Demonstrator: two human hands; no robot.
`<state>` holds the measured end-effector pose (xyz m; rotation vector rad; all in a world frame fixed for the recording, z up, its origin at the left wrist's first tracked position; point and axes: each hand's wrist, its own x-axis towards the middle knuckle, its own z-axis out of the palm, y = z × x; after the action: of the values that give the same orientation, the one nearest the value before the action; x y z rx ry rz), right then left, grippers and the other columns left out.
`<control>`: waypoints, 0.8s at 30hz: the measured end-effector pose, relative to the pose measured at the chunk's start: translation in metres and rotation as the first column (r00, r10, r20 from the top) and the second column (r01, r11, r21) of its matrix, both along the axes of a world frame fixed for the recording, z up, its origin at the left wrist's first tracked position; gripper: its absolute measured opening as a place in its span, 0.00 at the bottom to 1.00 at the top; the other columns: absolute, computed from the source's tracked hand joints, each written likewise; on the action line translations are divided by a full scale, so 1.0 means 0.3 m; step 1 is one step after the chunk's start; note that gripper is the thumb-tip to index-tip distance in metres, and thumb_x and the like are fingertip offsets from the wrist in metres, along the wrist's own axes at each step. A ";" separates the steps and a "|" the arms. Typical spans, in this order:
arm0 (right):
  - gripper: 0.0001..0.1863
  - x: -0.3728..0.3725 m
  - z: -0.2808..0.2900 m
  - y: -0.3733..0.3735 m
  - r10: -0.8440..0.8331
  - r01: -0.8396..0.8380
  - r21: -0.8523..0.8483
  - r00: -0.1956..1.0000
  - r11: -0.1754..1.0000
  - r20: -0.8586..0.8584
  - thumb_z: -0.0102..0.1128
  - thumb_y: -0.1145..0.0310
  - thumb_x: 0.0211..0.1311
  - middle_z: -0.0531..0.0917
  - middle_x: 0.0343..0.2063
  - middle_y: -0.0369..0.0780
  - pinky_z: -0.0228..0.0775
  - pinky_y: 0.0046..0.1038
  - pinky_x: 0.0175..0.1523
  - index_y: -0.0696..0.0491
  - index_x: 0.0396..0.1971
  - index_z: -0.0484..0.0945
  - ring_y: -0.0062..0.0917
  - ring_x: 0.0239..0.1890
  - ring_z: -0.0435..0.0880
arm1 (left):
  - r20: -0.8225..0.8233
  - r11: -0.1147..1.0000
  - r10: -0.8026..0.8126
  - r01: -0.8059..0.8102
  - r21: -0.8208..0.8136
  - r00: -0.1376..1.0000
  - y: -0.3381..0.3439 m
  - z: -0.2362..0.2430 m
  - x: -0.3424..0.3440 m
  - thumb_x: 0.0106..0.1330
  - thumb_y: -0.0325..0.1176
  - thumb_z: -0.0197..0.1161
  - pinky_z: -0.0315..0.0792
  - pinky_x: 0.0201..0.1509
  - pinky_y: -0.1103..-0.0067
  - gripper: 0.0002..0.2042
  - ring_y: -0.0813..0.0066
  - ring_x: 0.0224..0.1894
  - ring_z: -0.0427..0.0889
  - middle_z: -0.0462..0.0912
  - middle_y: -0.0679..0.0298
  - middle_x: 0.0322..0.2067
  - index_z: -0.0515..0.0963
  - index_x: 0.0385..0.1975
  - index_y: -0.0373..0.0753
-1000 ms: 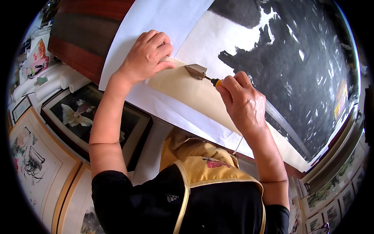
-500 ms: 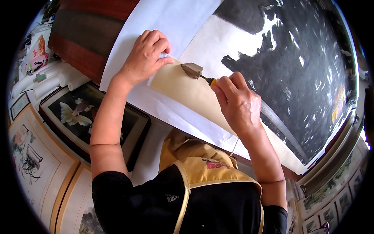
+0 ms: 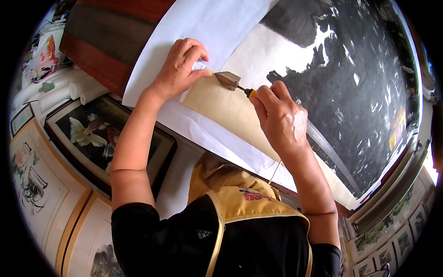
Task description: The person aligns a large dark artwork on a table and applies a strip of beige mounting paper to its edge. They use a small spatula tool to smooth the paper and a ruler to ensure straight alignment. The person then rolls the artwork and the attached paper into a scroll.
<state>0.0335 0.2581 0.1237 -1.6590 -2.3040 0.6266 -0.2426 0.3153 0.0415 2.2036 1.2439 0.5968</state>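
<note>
My left hand [image 3: 184, 69] has its curled fingers and thumb on the edge of a cream paper strip [image 3: 221, 115], pinching a small white paper fold [image 3: 199, 66]. Just right of the thumb, the pointed metal head [image 3: 227, 79] of a small hand tool rests at the strip's upper edge. My right hand [image 3: 277, 111] grips that tool's yellow-and-black handle. White sheets [image 3: 207, 23] lie around the strip, beside a large dark ink painting [image 3: 355, 83]. A metal ruler [image 3: 332, 154] extends diagonally from under or behind my right hand along the painting's lower edge.
A red-brown board [image 3: 110, 41] is at upper left. Paper rolls [image 3: 78, 87], a cluttered shelf [image 3: 46, 55] and framed pictures [image 3: 101, 138] lie left, below the table's edge. More framed works [image 3: 397, 235] line the lower right. My yellow apron [image 3: 244, 203] faces the table's near edge.
The tool's head has moved slightly left, closer to my left thumb, with my right hand following it. The whole view has shifted slightly. Both hands keep their grips.
</note>
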 end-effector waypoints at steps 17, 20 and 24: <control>0.05 0.020 -0.009 -0.041 -0.002 0.003 0.009 0.998 1.000 -0.056 0.67 0.70 0.64 0.77 0.31 0.37 0.75 0.36 0.26 0.48 0.36 0.79 0.35 0.22 0.82 | 0.051 0.999 -0.024 0.022 0.037 0.998 0.004 -0.004 -0.013 0.58 0.28 0.72 0.68 0.60 0.65 0.13 0.57 0.53 0.74 0.78 0.60 0.48 0.74 0.38 0.41; 0.05 -0.004 -0.006 -0.021 -0.008 0.010 0.026 0.997 1.000 -0.071 0.67 0.70 0.63 0.76 0.30 0.37 0.74 0.36 0.25 0.48 0.34 0.78 0.35 0.22 0.82 | 0.043 0.998 -0.017 0.015 0.054 0.999 0.004 -0.013 -0.013 0.58 0.28 0.72 0.68 0.60 0.65 0.13 0.57 0.54 0.74 0.78 0.61 0.49 0.74 0.38 0.41; 0.04 0.077 0.014 -0.072 -0.021 0.021 -0.023 0.999 1.000 -0.031 0.68 0.70 0.64 0.77 0.30 0.37 0.75 0.35 0.25 0.47 0.34 0.80 0.34 0.23 0.82 | 0.050 0.997 -0.023 0.019 0.079 0.998 -0.001 -0.015 -0.013 0.58 0.27 0.72 0.69 0.60 0.66 0.13 0.59 0.53 0.75 0.78 0.63 0.48 0.74 0.38 0.42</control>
<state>0.0567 0.2366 0.1280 -1.6696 -2.2632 0.6721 -0.2464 0.3151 0.0370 2.2485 1.1881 0.6999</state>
